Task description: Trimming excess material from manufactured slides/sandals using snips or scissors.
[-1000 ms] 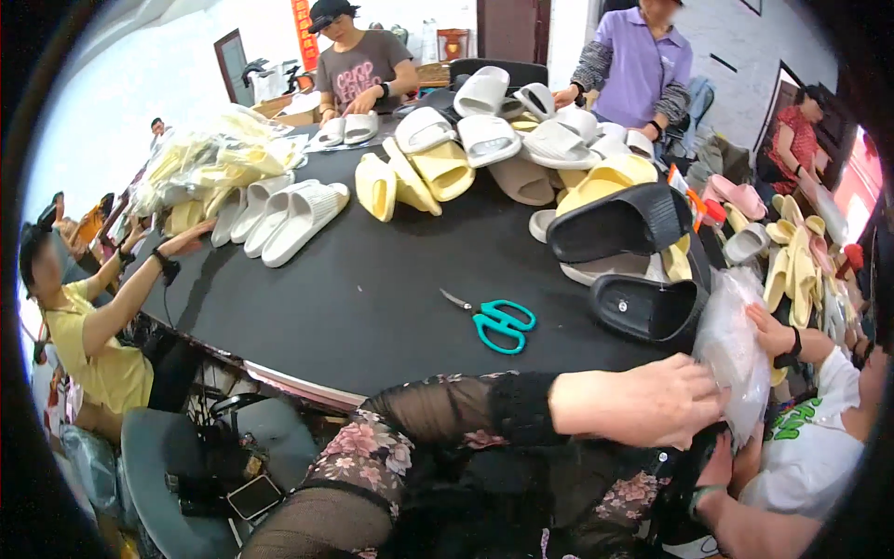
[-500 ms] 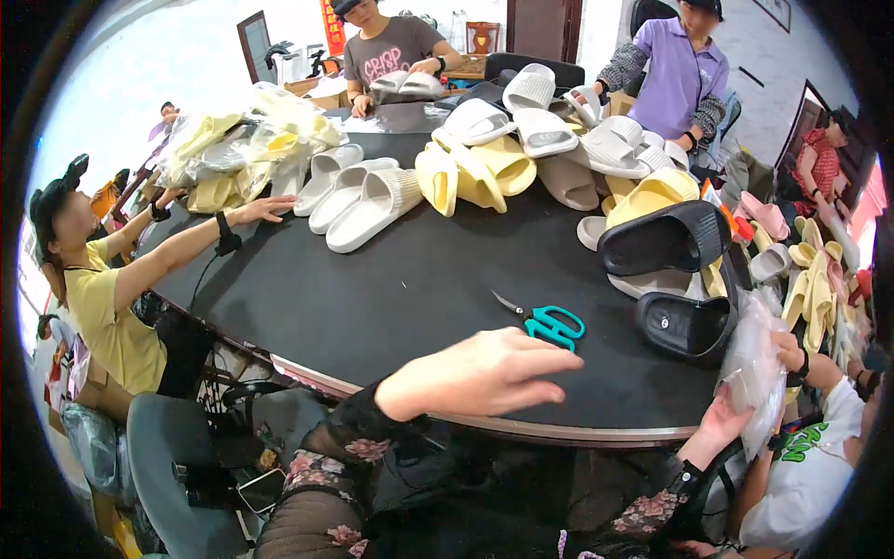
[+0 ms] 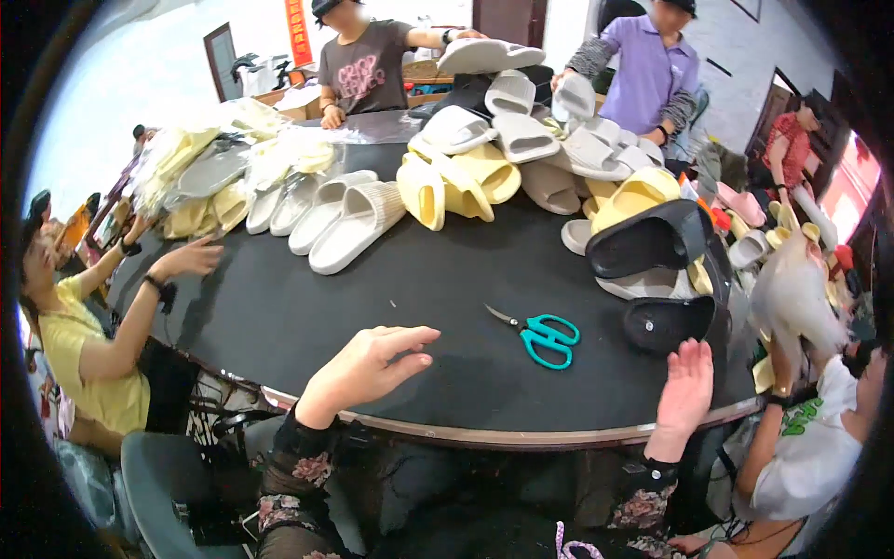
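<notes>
My left hand (image 3: 371,368) hovers over the near part of the black table (image 3: 438,345), empty, with its fingers stretched out. My right hand (image 3: 686,391) is also empty and held flat, fingers pointing up, at the table's near right edge. It is close to a black slide slipper (image 3: 672,326). A second black slipper (image 3: 643,244) leans on the pile just behind. Between my hands lies a pair of scissors (image 3: 529,328) with teal handles, touched by neither hand.
White slippers (image 3: 358,224) stand in a row beyond my left hand, beside bagged slippers (image 3: 209,172). Yellow slippers (image 3: 447,186) and a grey and white heap (image 3: 596,149) fill the far side. Co-workers surround the table; one at right holds a clear plastic bag (image 3: 792,289).
My right hand has come away from the plastic bag, which the co-worker at right has lifted. My left hand has moved left. Across the table, a person has moved grey slippers onto the heap.
</notes>
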Action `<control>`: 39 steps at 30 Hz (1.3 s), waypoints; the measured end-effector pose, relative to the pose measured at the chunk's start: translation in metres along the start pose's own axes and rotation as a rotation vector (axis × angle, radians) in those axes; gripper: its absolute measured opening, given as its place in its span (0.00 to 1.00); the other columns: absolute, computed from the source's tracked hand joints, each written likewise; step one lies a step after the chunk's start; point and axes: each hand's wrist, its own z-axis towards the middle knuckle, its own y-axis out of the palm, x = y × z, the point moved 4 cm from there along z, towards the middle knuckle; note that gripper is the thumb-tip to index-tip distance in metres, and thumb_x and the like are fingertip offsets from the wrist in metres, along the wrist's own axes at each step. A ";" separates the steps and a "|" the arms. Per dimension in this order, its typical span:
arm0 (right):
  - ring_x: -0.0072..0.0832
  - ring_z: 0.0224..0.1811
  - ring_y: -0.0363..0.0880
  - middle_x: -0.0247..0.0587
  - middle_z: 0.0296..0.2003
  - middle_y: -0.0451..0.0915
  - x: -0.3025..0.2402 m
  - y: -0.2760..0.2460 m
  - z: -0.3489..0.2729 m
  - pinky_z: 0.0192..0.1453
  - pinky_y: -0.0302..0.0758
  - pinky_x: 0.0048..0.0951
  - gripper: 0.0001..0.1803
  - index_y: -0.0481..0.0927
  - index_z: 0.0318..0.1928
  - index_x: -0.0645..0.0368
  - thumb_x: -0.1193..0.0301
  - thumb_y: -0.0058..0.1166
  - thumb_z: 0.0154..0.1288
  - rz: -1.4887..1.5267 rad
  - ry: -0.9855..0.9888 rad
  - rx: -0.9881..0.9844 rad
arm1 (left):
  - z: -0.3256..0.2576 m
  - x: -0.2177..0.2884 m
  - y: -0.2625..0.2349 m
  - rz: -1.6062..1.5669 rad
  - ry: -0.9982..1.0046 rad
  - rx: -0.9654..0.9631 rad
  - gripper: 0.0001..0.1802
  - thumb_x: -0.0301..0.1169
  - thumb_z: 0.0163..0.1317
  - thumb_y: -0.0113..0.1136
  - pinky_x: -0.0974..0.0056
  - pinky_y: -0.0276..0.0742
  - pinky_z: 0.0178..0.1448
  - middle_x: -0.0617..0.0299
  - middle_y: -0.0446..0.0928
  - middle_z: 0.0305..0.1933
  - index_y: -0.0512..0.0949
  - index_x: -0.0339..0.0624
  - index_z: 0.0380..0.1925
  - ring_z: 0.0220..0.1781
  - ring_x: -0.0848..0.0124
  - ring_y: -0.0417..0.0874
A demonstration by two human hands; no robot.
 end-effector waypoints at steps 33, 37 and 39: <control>0.43 0.38 0.79 0.51 0.33 0.78 0.051 0.185 -0.046 0.44 0.74 0.39 0.26 0.69 0.55 0.62 0.74 0.53 0.53 -1.358 -0.328 -1.609 | 0.090 -0.203 -0.065 0.375 -0.396 0.403 0.25 0.39 0.59 0.54 0.52 0.71 0.56 0.39 0.76 0.50 0.73 0.33 0.52 0.54 0.47 0.76; 0.31 0.37 0.80 0.44 0.37 0.79 0.056 0.196 -0.047 0.41 0.76 0.32 0.28 0.66 0.60 0.62 0.76 0.52 0.57 -1.070 0.178 -1.524 | 0.104 -0.216 -0.069 0.224 -0.463 0.362 0.25 0.35 0.56 0.56 0.57 0.73 0.53 0.43 0.80 0.45 0.72 0.30 0.51 0.50 0.52 0.80; 0.24 0.40 0.79 0.39 0.40 0.78 0.062 0.192 -0.043 0.44 0.75 0.26 0.30 0.63 0.63 0.62 0.77 0.53 0.60 -0.736 0.503 -1.367 | 0.119 -0.210 -0.058 0.043 -0.465 0.425 0.23 0.35 0.57 0.56 0.59 0.73 0.52 0.46 0.80 0.45 0.73 0.29 0.49 0.48 0.56 0.80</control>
